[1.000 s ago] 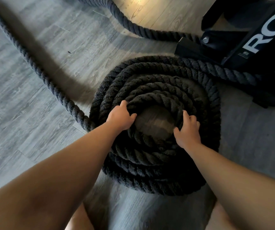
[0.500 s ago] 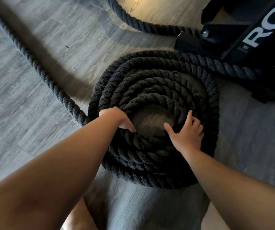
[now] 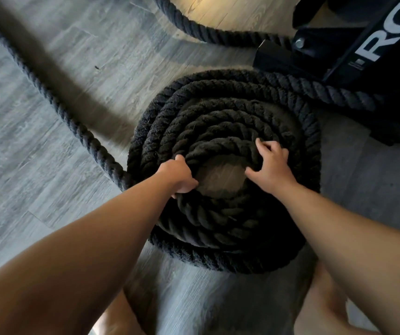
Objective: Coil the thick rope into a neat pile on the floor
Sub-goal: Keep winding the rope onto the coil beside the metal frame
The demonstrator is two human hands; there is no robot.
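A thick black twisted rope lies coiled in several rings on the grey wood floor, with a bare patch of floor in its centre. My left hand grips the innermost ring on its left side, fingers curled over it. My right hand rests on the same ring's right side, thumb inside the hole and fingers spread over the top. A loose length of rope runs from the coil's left edge away to the far left.
A black machine base with white lettering stands at the upper right, and rope passes under it. Another stretch of rope curves across the top. My bare knees are at the bottom edge.
My right hand has slid up and round the inner ring's right side. My left hand has closed more tightly on the ring's left side. The view has shifted slightly.
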